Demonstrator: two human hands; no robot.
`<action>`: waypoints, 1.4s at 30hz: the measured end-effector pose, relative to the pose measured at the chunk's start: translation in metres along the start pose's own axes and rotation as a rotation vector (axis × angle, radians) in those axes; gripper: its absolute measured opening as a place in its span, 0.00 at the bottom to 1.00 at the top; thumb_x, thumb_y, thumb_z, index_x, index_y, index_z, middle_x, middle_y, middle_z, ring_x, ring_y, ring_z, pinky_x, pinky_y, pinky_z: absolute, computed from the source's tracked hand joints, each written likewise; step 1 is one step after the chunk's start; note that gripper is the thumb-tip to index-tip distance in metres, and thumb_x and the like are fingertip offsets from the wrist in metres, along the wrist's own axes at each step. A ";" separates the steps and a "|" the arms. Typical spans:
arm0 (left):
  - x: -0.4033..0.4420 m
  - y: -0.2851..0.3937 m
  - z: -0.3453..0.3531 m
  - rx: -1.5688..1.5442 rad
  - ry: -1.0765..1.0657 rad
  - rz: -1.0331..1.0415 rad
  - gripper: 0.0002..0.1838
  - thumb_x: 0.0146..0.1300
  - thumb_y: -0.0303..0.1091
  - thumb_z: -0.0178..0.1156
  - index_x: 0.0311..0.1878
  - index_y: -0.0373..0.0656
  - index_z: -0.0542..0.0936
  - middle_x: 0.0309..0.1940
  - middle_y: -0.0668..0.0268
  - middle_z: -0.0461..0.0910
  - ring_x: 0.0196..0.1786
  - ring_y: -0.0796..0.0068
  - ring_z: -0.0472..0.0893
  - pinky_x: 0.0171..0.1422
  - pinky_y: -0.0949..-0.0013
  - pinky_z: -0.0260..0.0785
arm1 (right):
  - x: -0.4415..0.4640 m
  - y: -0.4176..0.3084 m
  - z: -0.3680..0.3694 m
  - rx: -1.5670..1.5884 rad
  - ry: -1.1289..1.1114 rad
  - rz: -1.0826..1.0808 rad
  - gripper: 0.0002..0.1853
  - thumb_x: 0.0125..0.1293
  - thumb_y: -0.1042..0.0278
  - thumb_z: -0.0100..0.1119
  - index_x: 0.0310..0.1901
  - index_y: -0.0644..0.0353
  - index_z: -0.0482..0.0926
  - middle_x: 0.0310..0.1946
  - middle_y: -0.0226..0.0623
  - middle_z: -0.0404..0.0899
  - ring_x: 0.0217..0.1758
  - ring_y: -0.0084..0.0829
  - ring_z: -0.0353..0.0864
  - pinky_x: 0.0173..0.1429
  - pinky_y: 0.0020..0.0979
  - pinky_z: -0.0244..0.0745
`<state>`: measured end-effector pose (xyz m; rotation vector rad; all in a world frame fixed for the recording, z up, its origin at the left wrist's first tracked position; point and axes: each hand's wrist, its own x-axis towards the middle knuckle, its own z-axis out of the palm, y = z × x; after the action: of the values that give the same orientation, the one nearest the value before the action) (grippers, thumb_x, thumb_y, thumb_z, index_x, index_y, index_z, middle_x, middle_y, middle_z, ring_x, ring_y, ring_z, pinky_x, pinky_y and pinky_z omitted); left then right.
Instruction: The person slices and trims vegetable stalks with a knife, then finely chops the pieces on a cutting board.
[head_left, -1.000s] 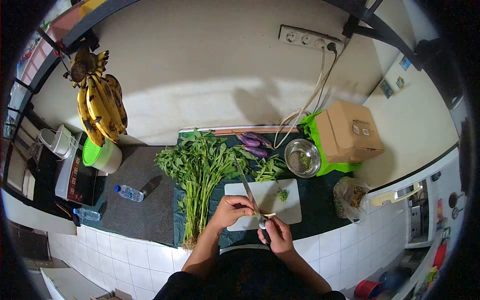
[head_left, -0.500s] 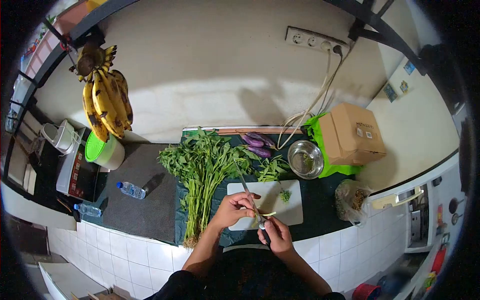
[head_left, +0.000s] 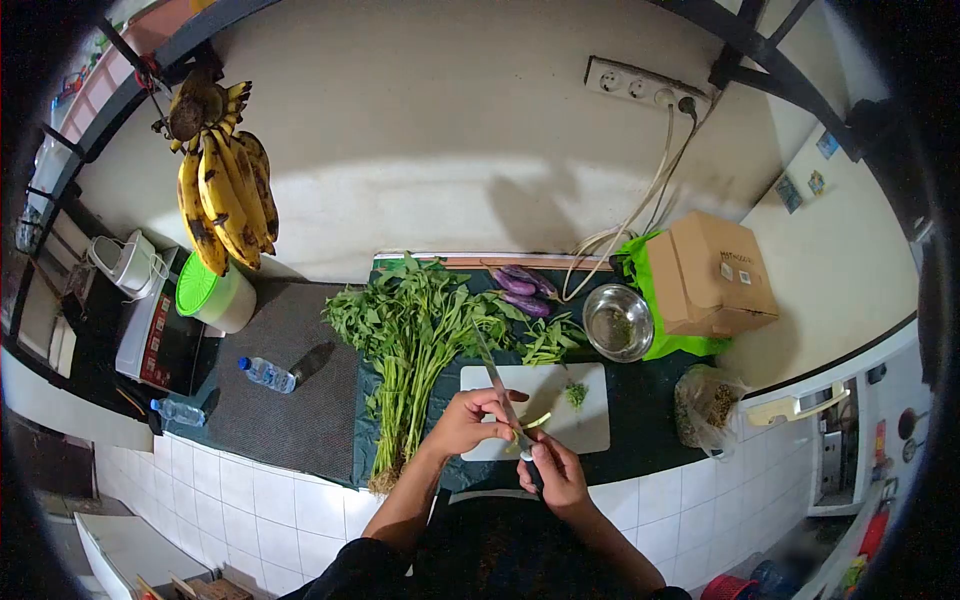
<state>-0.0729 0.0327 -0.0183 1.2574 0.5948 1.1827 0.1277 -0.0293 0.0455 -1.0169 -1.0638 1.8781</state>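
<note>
My right hand is wrapped round the dark handle of a knife, whose blade points up and away to the left. My left hand is closed in a pinch beside the blade, with a thin pale green stem crossing between the hands; the pinched part is mostly hidden. Both hands are over the near edge of a white cutting board. On the board lies a small heap of chopped greens. A large bunch of leafy greens with roots is left of the board.
Behind the board are purple eggplants, loose leaves and a metal bowl. A cardboard box and a plastic bag stand to the right. Bananas hang at left, above a green-lidded tub and water bottles.
The view has shifted slightly, so the counter items appear a little further right. Both hands keep nearly the same pose at the knife, and the pale stem sits slightly higher beside the blade.
</note>
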 end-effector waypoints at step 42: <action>-0.026 -0.031 -0.001 -0.160 0.100 -0.253 0.09 0.52 0.25 0.75 0.36 0.37 0.86 0.34 0.69 0.85 0.37 0.81 0.81 0.47 0.72 0.75 | -0.003 0.000 -0.003 -0.056 -0.062 0.081 0.21 0.81 0.58 0.37 0.66 0.60 0.67 0.23 0.31 0.69 0.22 0.20 0.64 0.27 0.24 0.63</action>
<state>-0.0719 0.0132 -0.0533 0.9618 0.6969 1.0628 0.1316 -0.0310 0.0454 -1.0542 -1.1314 1.9661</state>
